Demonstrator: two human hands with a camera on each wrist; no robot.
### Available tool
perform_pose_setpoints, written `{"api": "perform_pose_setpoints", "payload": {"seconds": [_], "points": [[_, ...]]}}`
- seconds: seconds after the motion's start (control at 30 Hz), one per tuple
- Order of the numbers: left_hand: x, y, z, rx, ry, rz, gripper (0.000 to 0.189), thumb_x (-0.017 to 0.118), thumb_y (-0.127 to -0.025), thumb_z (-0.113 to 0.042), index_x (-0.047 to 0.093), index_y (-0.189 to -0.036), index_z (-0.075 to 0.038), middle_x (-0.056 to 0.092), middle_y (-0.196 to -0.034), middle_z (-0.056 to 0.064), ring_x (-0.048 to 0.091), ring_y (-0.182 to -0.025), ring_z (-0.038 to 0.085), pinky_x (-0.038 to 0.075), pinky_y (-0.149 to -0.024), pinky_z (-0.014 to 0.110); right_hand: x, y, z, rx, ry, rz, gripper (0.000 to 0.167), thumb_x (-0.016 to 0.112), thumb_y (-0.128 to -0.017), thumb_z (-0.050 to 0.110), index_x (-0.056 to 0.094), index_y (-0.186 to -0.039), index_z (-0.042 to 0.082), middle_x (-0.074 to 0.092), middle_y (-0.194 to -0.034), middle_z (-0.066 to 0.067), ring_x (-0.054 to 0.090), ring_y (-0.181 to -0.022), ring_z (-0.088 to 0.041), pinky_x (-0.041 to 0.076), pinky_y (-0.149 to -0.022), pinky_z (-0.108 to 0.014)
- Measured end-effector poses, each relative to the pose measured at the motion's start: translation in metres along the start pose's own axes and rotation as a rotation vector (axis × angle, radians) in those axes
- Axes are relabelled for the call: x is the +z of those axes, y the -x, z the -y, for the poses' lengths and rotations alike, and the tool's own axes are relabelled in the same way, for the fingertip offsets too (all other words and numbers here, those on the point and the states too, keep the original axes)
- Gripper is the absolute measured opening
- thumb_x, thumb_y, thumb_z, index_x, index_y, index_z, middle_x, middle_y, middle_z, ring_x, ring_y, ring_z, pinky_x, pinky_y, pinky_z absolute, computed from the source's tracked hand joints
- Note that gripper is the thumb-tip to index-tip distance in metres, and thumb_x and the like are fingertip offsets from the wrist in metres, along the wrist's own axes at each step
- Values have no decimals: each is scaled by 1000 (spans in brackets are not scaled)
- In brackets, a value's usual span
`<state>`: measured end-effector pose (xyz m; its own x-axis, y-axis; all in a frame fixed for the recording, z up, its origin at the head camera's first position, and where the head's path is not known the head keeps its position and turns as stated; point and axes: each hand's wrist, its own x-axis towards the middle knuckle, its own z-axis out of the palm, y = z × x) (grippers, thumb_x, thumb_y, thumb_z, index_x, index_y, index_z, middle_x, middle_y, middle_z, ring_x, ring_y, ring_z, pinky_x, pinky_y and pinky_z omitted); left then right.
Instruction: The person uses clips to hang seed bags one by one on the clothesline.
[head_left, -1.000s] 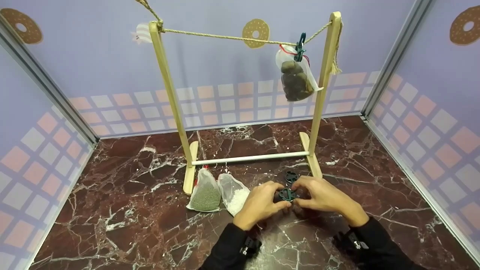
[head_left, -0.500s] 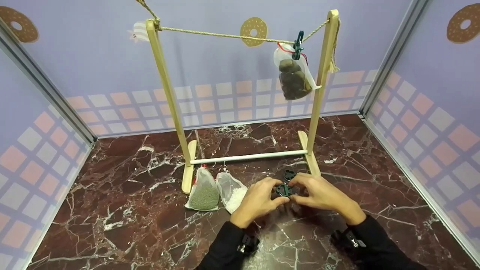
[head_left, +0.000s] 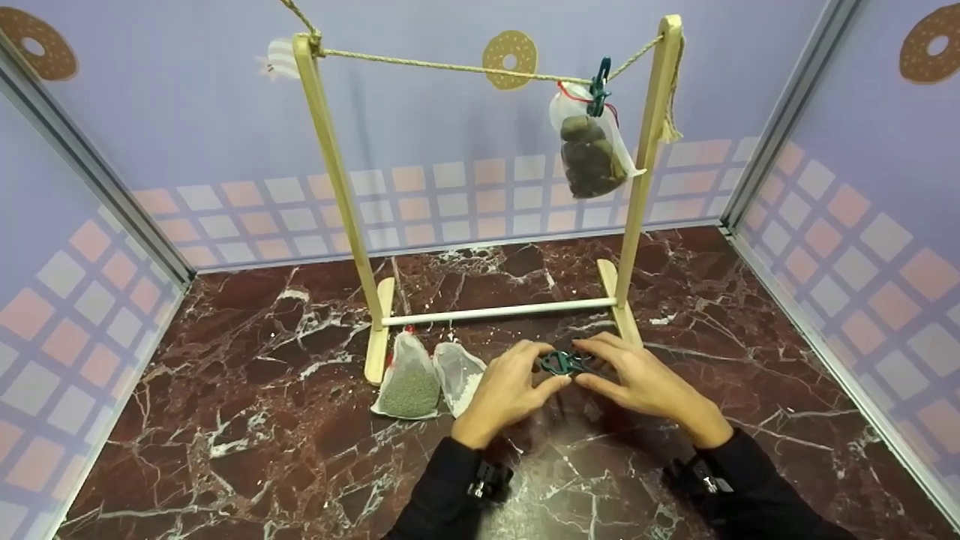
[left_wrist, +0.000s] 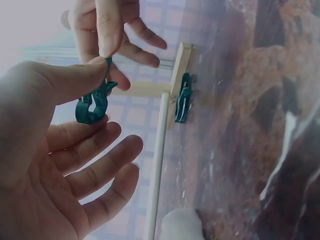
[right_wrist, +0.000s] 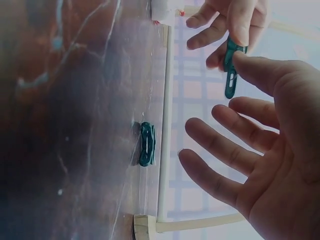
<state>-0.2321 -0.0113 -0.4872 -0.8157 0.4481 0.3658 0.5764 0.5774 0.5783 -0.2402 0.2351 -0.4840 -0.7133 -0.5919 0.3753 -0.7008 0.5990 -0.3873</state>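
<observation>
Between the fingertips of both hands is a dark green spring clamp, close over the dark marble table. My left hand pinches one end with thumb and forefinger. From the other side my right hand grips it too; in the right wrist view its thumb lies against the clamp while the other fingers spread loosely. A second green clamp rests on the table beyond the hands; in the head view the held one overlaps it. Left of my left hand lies a mesh bag of white grains, partly hidden by that hand.
A wooden frame stands behind the hands, with a rope strung across its top. Another green clamp holds a bag of stones on the rope. A bag of green grains lies by the frame's left foot.
Both hands have moved slightly away from the person, carrying the clamp toward the second one. The right fingers have spread a little. The bags and frame stay put.
</observation>
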Motion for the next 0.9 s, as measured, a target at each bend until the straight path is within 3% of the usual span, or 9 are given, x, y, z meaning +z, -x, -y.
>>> {"api": "perform_pose_setpoints", "payload": {"seconds": [0.13,0.33,0.6,0.77,0.9], "points": [[-7,-2,2,9,73,-31,51,71,-94,-42,64,-128,-5,67,-116,6,66,-96,22,54,-86,30,-2,-2,0,-1,-33,-22,51,69,-98,32,59,-138,2,63,-129,-10,63,-112,-23,54,-94,-45],[-15,-5,0,62,152,-104,51,70,-95,-42,63,-128,-4,66,-119,7,63,-106,17,52,-97,35,-11,-17,6,-20,-129,-66,48,72,-96,21,59,-137,1,64,-125,-11,66,-105,-25,56,-89,-46],[-32,-3,3,95,202,-204,48,72,-95,-37,63,-128,-4,65,-118,6,64,-101,19,56,-88,42,-12,-45,24,-31,-278,-155,43,74,-95,18,62,-134,5,67,-123,-3,69,-91,-16,60,-77,-33],[-42,-2,3,140,194,-203,50,73,-94,-37,62,-129,-2,65,-123,9,63,-109,19,53,-97,39,-10,-45,29,-84,-300,-210,50,76,-90,8,59,-137,4,67,-118,-7,69,-83,-16,61,-71,-33],[-45,-1,4,139,166,-189,51,73,-94,-38,62,-129,-2,65,-123,9,63,-112,19,50,-101,34,-7,-42,30,-70,-336,-209,52,75,-90,4,57,-139,1,66,-118,-9,69,-82,-14,61,-70,-33]]}}
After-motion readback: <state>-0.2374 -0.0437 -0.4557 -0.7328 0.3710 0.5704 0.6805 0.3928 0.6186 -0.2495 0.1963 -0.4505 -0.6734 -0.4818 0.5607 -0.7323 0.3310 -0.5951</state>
